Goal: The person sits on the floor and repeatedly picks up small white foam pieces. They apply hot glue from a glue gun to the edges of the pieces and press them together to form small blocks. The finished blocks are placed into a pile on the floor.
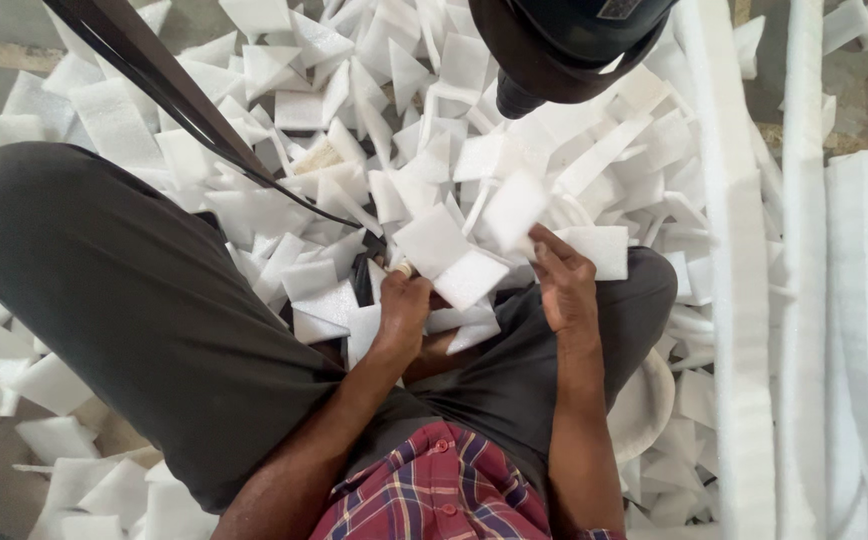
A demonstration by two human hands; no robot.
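1. Many white foam pieces (354, 120) already lie cut and scattered over the floor around the seated person's grey-trousered legs (134, 300), so by my judgement a good share of the cutting is behind them.
2. Left hand (404, 305) is closed around a small stack of square foam pads (449, 260), held just above the lap; the fingers wrap the lower edge.
3. Right hand (564, 285) is partly curled, its fingertips touching a single foam square (599, 250) at the edge of the heap; whether it grips or only rests there I cannot tell.
4. Long uncut foam strips (744, 300) stand in a row along the right side, well apart from the hands, so I judge plenty of stock remains.
5. Dark strap (184, 100) runs diagonally across the pile at upper left, touched by neither hand.
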